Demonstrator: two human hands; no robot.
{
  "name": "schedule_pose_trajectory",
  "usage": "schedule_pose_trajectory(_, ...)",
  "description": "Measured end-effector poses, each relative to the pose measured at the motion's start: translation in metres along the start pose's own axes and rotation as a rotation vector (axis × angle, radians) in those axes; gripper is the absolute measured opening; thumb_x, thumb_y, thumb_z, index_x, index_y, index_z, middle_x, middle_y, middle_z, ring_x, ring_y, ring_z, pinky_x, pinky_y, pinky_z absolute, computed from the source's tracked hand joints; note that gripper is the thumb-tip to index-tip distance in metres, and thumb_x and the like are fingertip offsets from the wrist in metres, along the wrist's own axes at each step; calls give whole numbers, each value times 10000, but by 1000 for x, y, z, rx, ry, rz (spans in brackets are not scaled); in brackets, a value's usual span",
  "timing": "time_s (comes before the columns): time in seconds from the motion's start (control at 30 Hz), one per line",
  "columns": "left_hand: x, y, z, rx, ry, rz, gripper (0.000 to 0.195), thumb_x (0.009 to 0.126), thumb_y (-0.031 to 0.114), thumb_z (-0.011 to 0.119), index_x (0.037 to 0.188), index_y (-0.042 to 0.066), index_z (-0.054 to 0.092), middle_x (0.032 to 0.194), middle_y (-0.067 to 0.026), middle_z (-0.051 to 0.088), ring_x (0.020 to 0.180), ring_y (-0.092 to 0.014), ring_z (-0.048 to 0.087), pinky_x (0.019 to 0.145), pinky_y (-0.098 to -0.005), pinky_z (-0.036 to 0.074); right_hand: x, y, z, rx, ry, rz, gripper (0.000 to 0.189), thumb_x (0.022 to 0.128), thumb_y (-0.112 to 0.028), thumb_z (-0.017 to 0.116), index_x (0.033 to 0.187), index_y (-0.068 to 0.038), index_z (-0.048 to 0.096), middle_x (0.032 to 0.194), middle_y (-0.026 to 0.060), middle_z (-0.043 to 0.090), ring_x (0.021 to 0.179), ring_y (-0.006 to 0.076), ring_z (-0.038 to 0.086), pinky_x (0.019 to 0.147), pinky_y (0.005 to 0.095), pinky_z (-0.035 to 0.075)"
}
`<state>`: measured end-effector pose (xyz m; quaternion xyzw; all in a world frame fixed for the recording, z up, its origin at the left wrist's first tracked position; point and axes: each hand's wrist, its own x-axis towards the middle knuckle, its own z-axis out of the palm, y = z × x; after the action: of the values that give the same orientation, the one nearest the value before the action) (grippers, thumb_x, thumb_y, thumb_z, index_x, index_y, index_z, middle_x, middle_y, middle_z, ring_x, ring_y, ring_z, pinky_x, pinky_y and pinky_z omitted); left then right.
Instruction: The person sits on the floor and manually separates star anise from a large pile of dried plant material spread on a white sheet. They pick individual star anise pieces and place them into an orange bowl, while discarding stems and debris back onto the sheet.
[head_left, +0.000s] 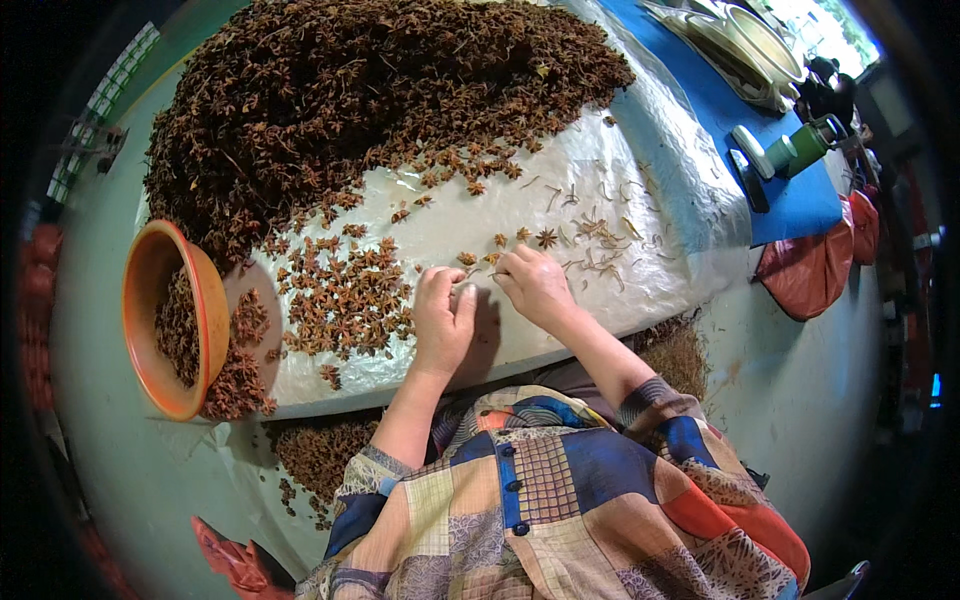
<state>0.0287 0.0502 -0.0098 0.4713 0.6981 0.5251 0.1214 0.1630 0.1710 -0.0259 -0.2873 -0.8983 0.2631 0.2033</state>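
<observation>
Dried star anise lies in a large pile at the back of a table covered with plastic sheeting. My left hand is over the sheet, beside a spread of single star anise; its thumb and forefinger are near a thin stem, and whether they grip it is unclear. My right hand is just to the right, fingertips pinched together at what looks like a thin stem. A few star anise lie just beyond both hands. Loose thin stems are scattered to the right.
An orange plastic basin tilts at the table's left end, with star anise in and beside it. On a blue surface at the right stand a green cup or flask and a dark phone-like object. Red bags hang or lie beyond.
</observation>
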Motion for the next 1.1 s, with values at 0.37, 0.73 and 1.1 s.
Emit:
schedule_pose_trajectory(0.37,-9,25,35,-508,-226,-423,235,1052,228,489,937,32,546,741,-7,507,690,-116,483,632,-293,427,-58,-22,-49,1355,268,354,63,954,-99,612,897,-72,608,791,-45,552,707,34,463,641,207,382)
schedule_pose_trajectory(0.73,45,-35,13,510,-262,284,285,823,120,702,1099,83,641,1094,-98,564,1085,-288,519,934,-430,420,-8,27,-46,-274,146,-3,387,795,-253,772,1145,-121,672,1089,85,656,1014,273,624,927,420,464)
schedule_pose_trajectory(1.1,16,-12,-8,47,-187,-66,285,971,277,630,1104,26,613,1009,-78,592,923,-190,558,807,-356,483,-11,-20,-9,491,227,223,183,801,-27,723,976,-51,674,853,111,652,757,228,637,739,317,494)
